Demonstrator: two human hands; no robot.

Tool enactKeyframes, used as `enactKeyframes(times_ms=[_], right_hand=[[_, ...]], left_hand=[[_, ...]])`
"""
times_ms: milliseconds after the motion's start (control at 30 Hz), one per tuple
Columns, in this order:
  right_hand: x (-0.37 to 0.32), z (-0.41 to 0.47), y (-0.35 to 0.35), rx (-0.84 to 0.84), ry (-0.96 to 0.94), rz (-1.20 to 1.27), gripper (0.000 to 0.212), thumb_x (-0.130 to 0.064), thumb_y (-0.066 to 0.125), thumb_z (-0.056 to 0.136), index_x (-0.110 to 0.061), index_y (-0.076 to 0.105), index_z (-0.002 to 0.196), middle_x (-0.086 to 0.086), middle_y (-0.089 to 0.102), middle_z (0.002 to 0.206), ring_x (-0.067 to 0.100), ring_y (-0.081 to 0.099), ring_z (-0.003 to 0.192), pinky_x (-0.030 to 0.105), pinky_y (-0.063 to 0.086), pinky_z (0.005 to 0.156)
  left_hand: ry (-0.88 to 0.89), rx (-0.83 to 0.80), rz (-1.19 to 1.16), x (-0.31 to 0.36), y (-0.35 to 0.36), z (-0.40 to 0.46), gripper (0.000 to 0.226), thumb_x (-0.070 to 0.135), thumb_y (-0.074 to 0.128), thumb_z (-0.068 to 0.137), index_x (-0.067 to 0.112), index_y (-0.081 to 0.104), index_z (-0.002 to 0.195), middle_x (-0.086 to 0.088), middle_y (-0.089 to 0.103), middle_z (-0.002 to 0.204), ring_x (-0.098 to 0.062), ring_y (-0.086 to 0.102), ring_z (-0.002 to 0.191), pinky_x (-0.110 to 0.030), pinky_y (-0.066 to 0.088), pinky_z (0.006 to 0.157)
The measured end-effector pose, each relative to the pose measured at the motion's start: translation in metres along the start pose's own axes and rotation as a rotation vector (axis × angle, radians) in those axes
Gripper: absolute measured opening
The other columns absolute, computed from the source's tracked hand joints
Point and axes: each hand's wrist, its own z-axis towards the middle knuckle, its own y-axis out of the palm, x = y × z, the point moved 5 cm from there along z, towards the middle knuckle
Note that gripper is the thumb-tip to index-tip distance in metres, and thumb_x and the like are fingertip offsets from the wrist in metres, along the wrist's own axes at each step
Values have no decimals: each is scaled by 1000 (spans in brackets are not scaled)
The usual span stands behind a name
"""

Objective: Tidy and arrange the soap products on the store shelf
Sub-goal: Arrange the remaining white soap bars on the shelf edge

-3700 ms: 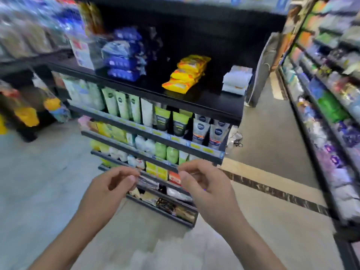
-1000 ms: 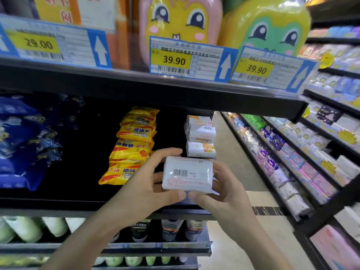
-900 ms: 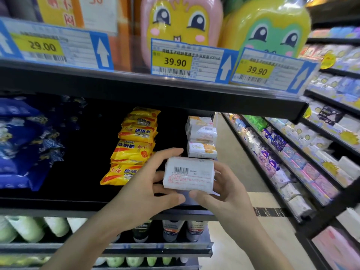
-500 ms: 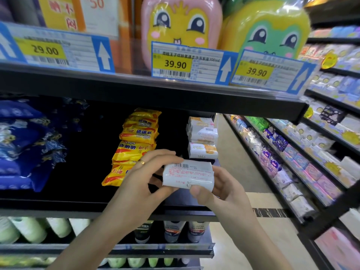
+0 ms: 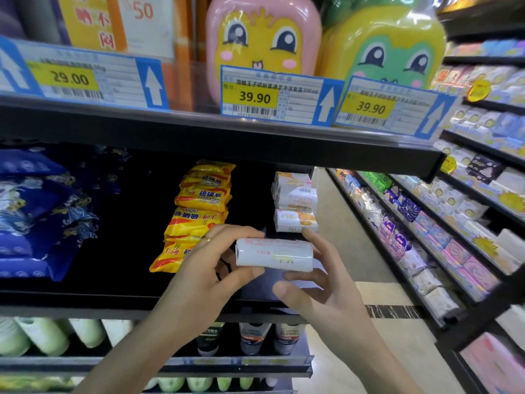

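Both hands on one white wrapped soap bar [image 5: 274, 258], held in the air in front of the black middle shelf [image 5: 85, 297], not resting on it. Left hand [image 5: 210, 268] pinches the bar's left end, thumb under, fingers curled over the top. Right hand [image 5: 315, 285] cups the right end from behind and below, index finger up along the back. The bar's long side edge faces the camera, red print visible.

Its stack of matching white soap bars [image 5: 294, 206] sits at 12 o'clock from the bar, near the shelf's right end. The stack looks uneven — orange fronts showing on some bars, barcode side on another. Yellow sulfur soap packs [image 5: 199, 214] are piled at 10 o'clock, blue packs [image 5: 37, 211] far out at 9.

My read: the bar is being oriented before it goes back with the white stack.

Doing it well:
- get the orange front facing the aisle, matching the lowest bar
- set it flat and square to the stack's edges — the wrapper looks slick, so don't let go until it's seated
- keep knuckles clear of the yellow pile; it leans and could slide
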Motion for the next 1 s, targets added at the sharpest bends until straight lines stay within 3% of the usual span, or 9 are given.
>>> enactKeyframes(times_ms=[200, 400, 533, 633, 767, 833, 1000], right_hand=[[-7, -3, -1, 6, -128, -122, 82, -33, 81, 78, -47, 42, 148, -29, 50, 144, 9, 60, 123, 24, 57, 91], [-10, -1, -1, -19, -163, -54, 72, -11, 82, 85, -38, 52, 144, -22, 59, 134, 13, 60, 123, 22, 55, 92], [-10, 0, -1, -43, -160, -13, 74, -18, 80, 81, -41, 50, 144, -14, 62, 131, 15, 62, 120, 23, 56, 87], [-11, 1, 2, -63, -173, -30, 77, -20, 79, 80, -51, 46, 143, -12, 61, 137, 14, 61, 121, 22, 55, 89], [-7, 2, 6, -95, -171, 37, 78, -16, 79, 83, -47, 44, 146, -2, 65, 130, 24, 65, 121, 33, 57, 92], [-6, 2, 7, -94, -158, 75, 76, -16, 80, 83, -44, 46, 145, 0, 67, 126, 26, 67, 118, 33, 58, 90], [-2, 2, 5, -77, -104, 113, 72, -24, 83, 80, -38, 49, 142, 2, 69, 123, 26, 69, 109, 40, 55, 89]], left_hand=[[-64, -31, -37, 1, 0, -1, 41, 51, 69, 86, 49, 61, 126, 1, 60, 117, -28, 63, 93, -50, 51, 79], [-104, -83, -107, 7, 3, -5, 40, 61, 65, 88, 43, 62, 124, -7, 65, 109, -35, 62, 93, -62, 51, 81], [-148, -106, -145, 4, 5, -6, 36, 61, 64, 90, 42, 64, 120, -7, 71, 104, -37, 65, 94, -66, 52, 84], [-169, -118, -175, 1, 7, -7, 31, 58, 63, 93, 44, 65, 120, 4, 76, 114, -22, 72, 105, -55, 58, 92], [-197, -121, -198, -2, 11, -8, 48, 73, 62, 88, 42, 65, 125, 1, 75, 114, -30, 69, 103, -62, 54, 91], [-200, -124, -187, -2, 14, -8, 56, 82, 59, 83, 44, 65, 124, 4, 75, 111, -28, 67, 95, -58, 55, 86], [-212, -114, -164, -6, 14, -10, 54, 84, 56, 82, 55, 56, 127, 10, 74, 112, -13, 67, 88, -31, 55, 73]])
